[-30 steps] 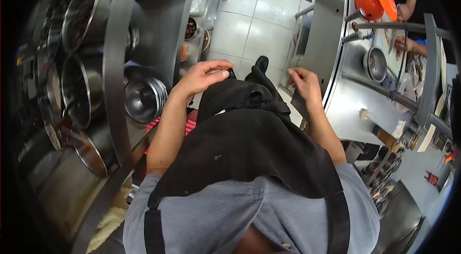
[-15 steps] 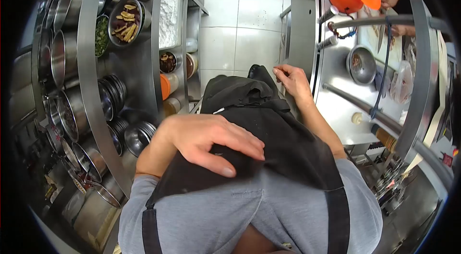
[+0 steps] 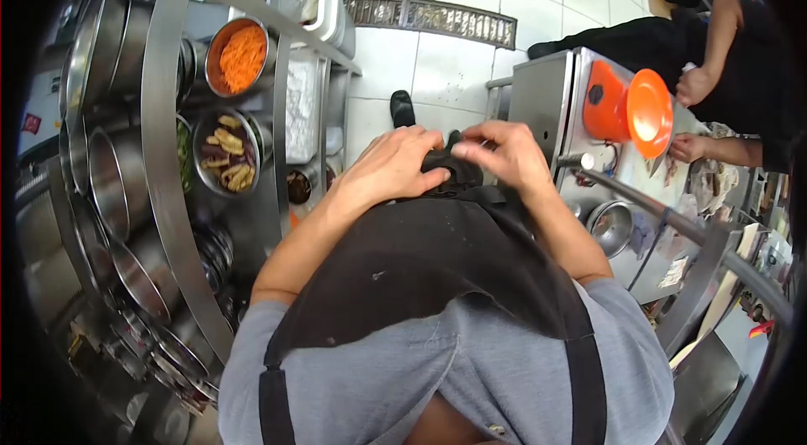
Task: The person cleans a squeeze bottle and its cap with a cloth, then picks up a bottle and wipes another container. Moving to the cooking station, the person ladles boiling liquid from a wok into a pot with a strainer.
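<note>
Touching apron [image 3: 429,268]; bowl [image 3: 213,63] holds orange shreds [image 3: 243,60].

Steel shelf [image 3: 252,222] with metal bowl [image 3: 215,54] of orange shreds [image 3: 243,60]

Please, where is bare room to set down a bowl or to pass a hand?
A bare shelf patch shows between the bowl of yellowish strips and the dark stacked bowls. A hand could probably pass over the tiled floor, between shelving and counter, beyond your left hand and right hand. Crowded: the counter around the orange box, plate and a co-worker's hand.
</note>
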### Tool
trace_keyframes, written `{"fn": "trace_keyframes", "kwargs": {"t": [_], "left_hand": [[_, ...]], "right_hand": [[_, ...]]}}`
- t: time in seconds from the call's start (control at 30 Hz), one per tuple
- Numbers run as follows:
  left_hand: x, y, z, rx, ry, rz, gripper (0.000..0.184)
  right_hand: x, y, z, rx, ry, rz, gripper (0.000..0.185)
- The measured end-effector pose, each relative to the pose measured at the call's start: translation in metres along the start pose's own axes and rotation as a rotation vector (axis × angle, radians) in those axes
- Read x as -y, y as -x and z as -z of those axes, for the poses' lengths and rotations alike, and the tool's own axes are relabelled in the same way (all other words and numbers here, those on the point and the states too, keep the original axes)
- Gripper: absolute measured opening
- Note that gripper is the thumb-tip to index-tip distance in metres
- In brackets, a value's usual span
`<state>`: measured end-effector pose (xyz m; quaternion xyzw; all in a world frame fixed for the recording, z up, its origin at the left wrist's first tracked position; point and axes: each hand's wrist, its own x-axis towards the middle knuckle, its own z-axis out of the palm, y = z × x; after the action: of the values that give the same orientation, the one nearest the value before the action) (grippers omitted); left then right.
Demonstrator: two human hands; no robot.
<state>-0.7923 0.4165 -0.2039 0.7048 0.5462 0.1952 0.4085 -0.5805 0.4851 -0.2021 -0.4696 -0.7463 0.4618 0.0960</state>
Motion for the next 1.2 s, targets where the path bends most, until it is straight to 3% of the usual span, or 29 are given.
{"fn": "trace_keyframes", "kwargs": {"t": [0.03,0.1,0.13,0.23,0.37,0.43,0.5,0.57,0.7,0.77,0.87,1.2], "left_hand": [[0.000,-0.015,0.008,-0.002,0.004,-0.012,0.024],[-0.005,-0.044,0.032,0.178,-0.070,0.069,0.019],[-0.010,-0.054,0.043,0.109,-0.085,-0.003,0.014],[-0.013,-0.083,0.057,0.103,-0.117,-0.091,0.010],[-0.014,-0.105,0.071,0.177,-0.048,-0.150,0.007],[-0.015,-0.100,0.073,0.233,-0.103,-0.270,0.018],[-0.023,-0.098,0.078,0.300,-0.186,-0.250,0.027],[-0.028,-0.096,0.076,0.137,-0.390,-0.225,0.026],[-0.033,-0.097,0.074,0.101,-0.417,-0.236,0.023],[-0.036,-0.100,0.078,0.219,-0.408,-0.148,0.018],[-0.029,-0.107,0.070,0.224,-0.421,-0.123,0.015],[-0.016,-0.117,0.070,0.303,-0.426,-0.184,0.015]], "right_hand": [[0.007,-0.001,0.006,-0.035,0.005,0.175,0.037],[0.010,-0.008,0.016,-0.005,0.169,0.278,0.039],[0.009,-0.014,0.020,0.033,0.201,0.239,0.028],[0.011,-0.032,0.028,-0.004,0.139,0.225,0.017],[0.015,-0.048,0.047,-0.039,0.065,0.089,0.012],[0.014,-0.049,0.055,-0.042,-0.011,0.121,0.016],[0.016,-0.051,0.059,-0.042,-0.049,0.078,0.016],[0.015,-0.051,0.059,-0.041,-0.081,0.031,0.015],[0.016,-0.052,0.054,-0.123,-0.066,0.090,0.014],[0.018,-0.049,0.053,-0.136,-0.078,0.075,0.013],[0.021,-0.049,0.050,-0.159,-0.092,0.071,0.013],[0.018,-0.052,0.040,-0.176,-0.075,0.084,0.014]]}}
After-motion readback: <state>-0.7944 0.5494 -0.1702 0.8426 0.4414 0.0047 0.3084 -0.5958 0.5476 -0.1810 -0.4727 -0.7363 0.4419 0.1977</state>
